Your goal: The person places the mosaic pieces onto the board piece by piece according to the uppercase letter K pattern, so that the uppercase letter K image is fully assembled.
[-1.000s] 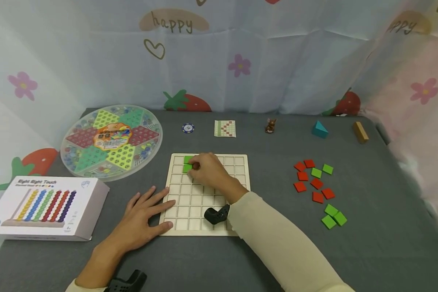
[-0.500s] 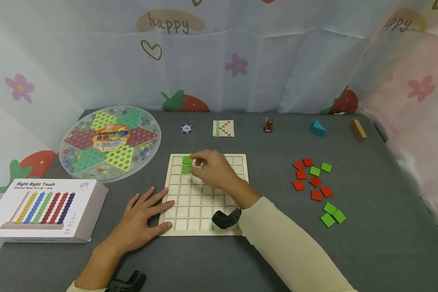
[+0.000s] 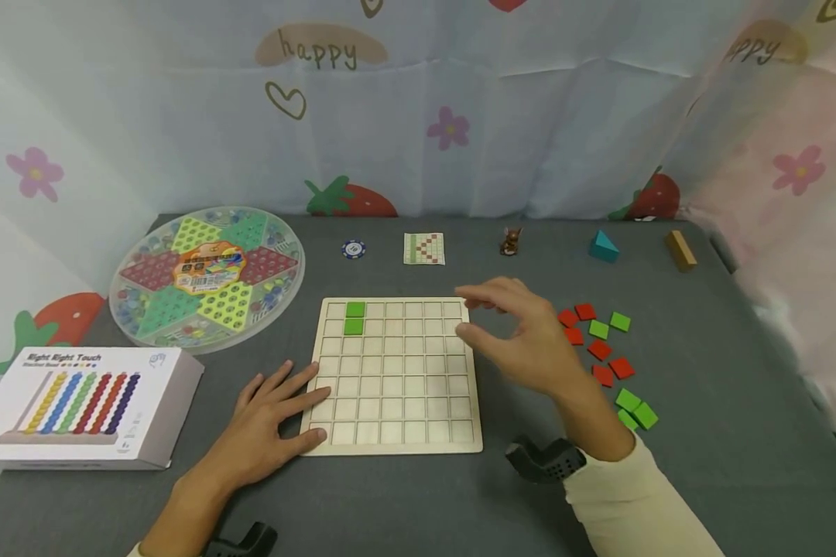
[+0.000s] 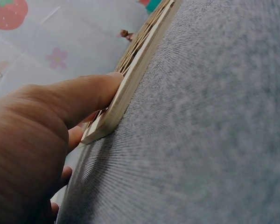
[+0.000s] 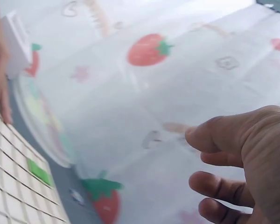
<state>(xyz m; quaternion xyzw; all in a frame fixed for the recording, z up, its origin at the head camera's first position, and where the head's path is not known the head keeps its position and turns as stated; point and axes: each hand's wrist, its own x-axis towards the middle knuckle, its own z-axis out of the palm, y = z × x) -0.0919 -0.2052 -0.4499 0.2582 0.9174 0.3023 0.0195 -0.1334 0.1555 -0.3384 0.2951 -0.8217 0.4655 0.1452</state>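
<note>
The left hand lies flat on the grey surface, fingers spread and straight, touching the left edge of the square wooden grid board. Two green square tiles sit in the board's far-left cells. The right hand hovers empty, fingers loosely apart, just beside scattered red and green square tiles.

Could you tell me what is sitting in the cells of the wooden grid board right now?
Two green tiles fill neighbouring cells near the wooden grid board's far left corner; every other visible cell is bare.
</note>
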